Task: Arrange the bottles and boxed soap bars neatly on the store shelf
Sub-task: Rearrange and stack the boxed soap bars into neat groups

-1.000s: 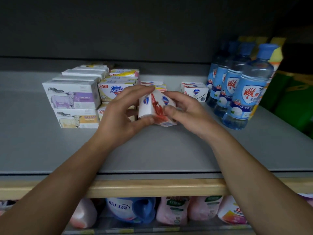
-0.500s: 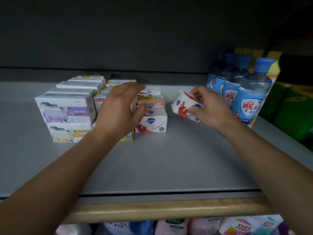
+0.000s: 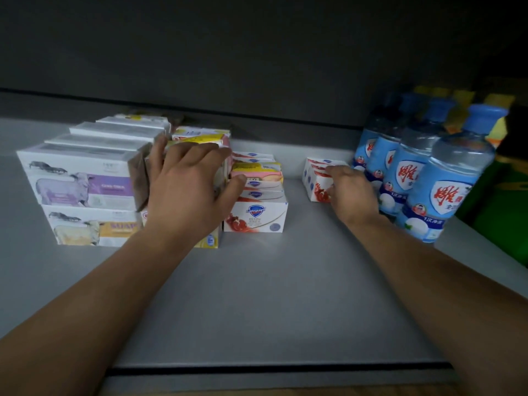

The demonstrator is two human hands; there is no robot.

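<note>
1. Half a second ago the right hand [image 3: 353, 192] held the pomegranate soap box [image 3: 317, 182] tilted in the air; now that box stands on the grey shelf [image 3: 285, 295] just left of the blue bottles [image 3: 423, 178], the hand's fingers still against its right side, though how firmly they clasp it cannot be told.
2. The left hand [image 3: 188, 192] stays spread, fingers apart, over the middle stack of soap boxes [image 3: 200, 144]; it presses rather than clamps.
3. The view has drawn nearer; the lower shelf's goods have gone from sight.
4. The front box of the neighbouring stack [image 3: 255, 220] reads "Safeguard" above a red pomegranate.
5. The left-hand boxes [image 3: 80, 181] show a sheep; the lower one reads "SOAP".
6. The bottle labels carry a red Chinese character in a white shield; smaller print is blurred.
</note>
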